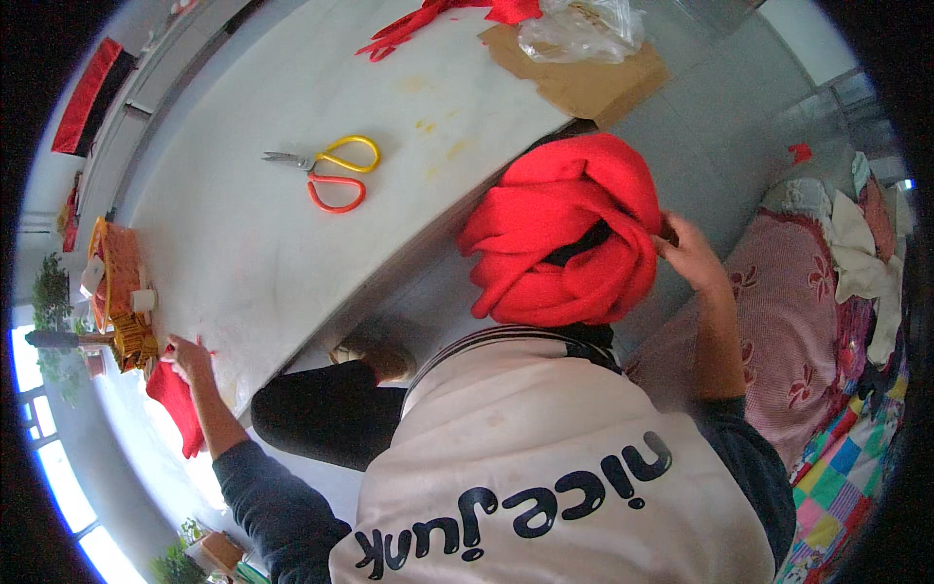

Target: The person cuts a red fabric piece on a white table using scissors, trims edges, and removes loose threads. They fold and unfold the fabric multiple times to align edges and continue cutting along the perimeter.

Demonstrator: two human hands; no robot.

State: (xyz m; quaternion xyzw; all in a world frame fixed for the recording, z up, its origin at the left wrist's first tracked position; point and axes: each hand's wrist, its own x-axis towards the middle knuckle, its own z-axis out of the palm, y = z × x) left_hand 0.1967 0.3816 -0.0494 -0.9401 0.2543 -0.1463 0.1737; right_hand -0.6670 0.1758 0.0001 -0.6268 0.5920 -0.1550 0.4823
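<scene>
My left hand (188, 359) pinches the top of a small piece of red cloth (175, 401), which hangs down beside the table's left end. At the right, the fingertips of my right hand (686, 247) grip the outer edge of a large twisted bundle of red fabric (569, 219). That bundle lies over my lap, close to the table edge, with a dark gap showing in its middle. Scissors (312, 162) with one yellow and one orange-red handle loop rest on the pale table (241, 248), their blades slightly apart.
Red cloth strips (430, 18), a clear plastic bag (580, 33) and brown cardboard (598, 80) lie at the table's far end. An orange basket (113, 274) stands at the left. A pink patterned cover (781, 321) and heaped cloths (865, 270) are at my right.
</scene>
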